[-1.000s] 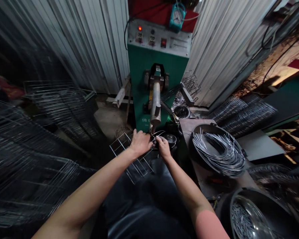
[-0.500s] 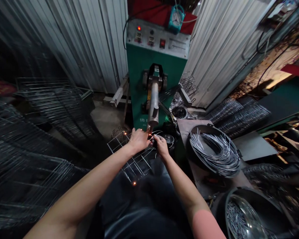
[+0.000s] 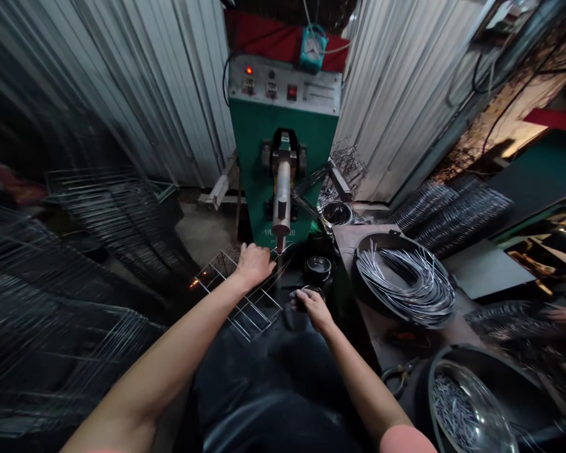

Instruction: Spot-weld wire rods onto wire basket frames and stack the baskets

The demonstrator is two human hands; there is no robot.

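Steadying wire grid with left hand

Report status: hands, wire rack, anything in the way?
Left hand on wire rack. Right hand at small black bowl. Welder rod right by rack.

1. A welded steel-wire grid, rectangular with parallel cross wires, lies tilted at lower centre of the frame, its far edge under the electrode.
2. A small dark ring sits just right of the grid, partly hidden.
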